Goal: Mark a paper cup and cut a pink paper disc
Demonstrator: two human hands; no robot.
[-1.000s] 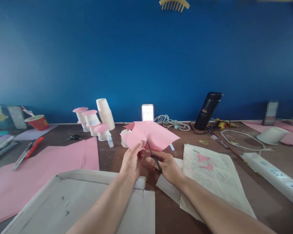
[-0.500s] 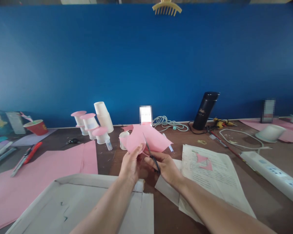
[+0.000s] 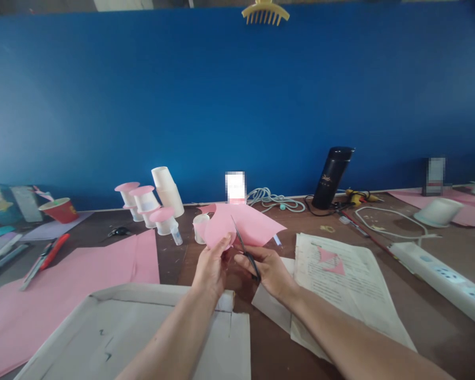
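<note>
A pink sheet of paper (image 3: 251, 224) is raised above the table, its near edge pinched in my left hand (image 3: 214, 262). My right hand (image 3: 272, 270) grips a pair of scissors with black handles (image 3: 252, 264), the blades pointing up and away across the paper. Part of the lower blade is hidden by the sheet. Just behind and left of the paper stands a small white cup piece with pink on it (image 3: 200, 228). Farther left are several white cup shapes topped with pink discs (image 3: 144, 198), beside a tilted stack of white paper cups (image 3: 167, 191).
Pink sheets (image 3: 103, 269) and a utility knife (image 3: 43, 261) lie left, with white card (image 3: 142, 327) in front. A printed page (image 3: 348, 295) carries pink scraps. Right are a black flask (image 3: 332, 179), a power strip (image 3: 439, 277) and cables (image 3: 277, 200). A blue partition (image 3: 206, 105) rises behind.
The right corner of the pink paper has swung slightly outward to the right. Both hands stay nearly in place, and the camera view has shifted a little.
</note>
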